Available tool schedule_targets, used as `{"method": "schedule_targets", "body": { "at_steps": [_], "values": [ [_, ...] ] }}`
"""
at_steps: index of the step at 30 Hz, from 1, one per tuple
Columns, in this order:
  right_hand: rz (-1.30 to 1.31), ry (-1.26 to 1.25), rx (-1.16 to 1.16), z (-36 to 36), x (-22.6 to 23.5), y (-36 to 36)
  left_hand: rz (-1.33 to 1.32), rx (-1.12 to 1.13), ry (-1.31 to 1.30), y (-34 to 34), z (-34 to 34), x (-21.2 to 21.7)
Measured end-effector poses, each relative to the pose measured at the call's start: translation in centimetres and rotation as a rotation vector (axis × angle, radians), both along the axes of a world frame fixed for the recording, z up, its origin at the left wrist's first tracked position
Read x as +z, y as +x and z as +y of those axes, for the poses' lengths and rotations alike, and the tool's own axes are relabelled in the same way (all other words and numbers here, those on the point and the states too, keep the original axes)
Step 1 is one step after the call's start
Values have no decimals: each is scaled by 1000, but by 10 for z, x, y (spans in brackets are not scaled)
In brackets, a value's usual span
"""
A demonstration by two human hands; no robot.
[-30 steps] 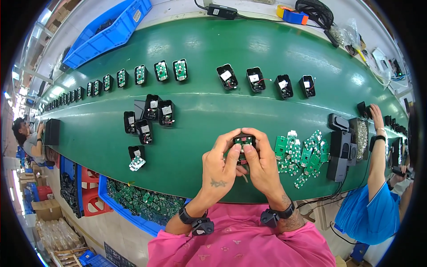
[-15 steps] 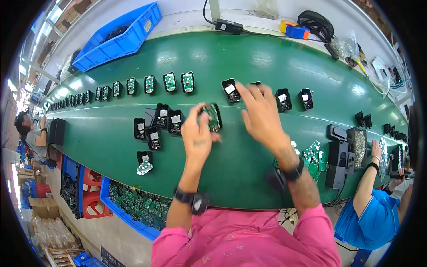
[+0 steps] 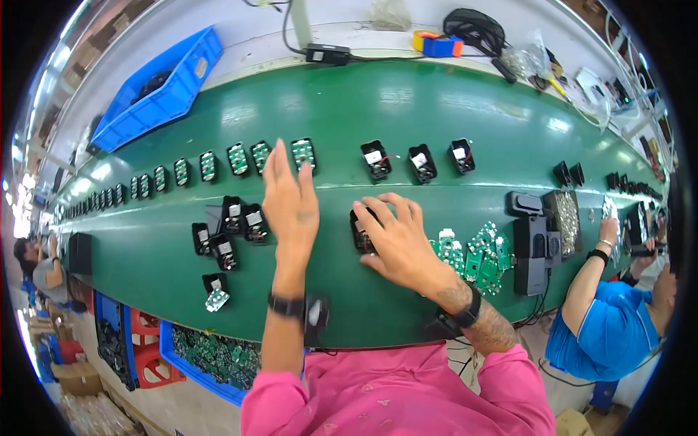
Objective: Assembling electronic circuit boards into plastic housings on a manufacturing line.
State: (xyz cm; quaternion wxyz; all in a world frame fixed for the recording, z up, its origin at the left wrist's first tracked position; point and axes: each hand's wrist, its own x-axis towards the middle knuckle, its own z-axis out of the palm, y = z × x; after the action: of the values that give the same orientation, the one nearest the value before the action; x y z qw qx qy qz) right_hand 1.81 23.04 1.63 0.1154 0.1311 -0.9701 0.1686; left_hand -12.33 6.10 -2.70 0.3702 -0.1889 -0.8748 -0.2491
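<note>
My left hand reaches forward with fingers stretched out beside a black plastic case with a green circuit board in it. Its thumb lies just below that case; whether it touches I cannot tell. In the middle of the bench my right hand holds another black case from its right side, fingers at the far end and thumb at the near end. The fingers hide part of that case. Loose green circuit boards lie to the right of my right hand.
Board-filled cases form a row leftward. Open cases with wires stand at the back; more cases cluster left. A blue crate, a dark grey device and a box of small parts border the bench. A co-worker sits right.
My left hand has moved left and let go of the board-filled case, which now stands at the row's end. My right hand has brought an open case from the back row nearer.
</note>
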Motion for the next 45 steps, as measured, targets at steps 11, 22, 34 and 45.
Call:
{"method": "schedule_targets", "body": {
  "at_steps": [11, 22, 34, 45],
  "values": [
    [-199, -133, -326, 96, -9, 60, -508, -456, -166, 90, -4, 2],
    [-83, -1020, -523, 74, -14, 62, -1296, -1019, 1266, 145, -10, 1],
    [-756, -1596, -78, 22, 31, 97, -1236, -888, 846, 153, -7, 9],
    [-702, -1404, -170, 6, 23, 77, -1154, -883, 542, 162, -12, 16]
  ]
}}
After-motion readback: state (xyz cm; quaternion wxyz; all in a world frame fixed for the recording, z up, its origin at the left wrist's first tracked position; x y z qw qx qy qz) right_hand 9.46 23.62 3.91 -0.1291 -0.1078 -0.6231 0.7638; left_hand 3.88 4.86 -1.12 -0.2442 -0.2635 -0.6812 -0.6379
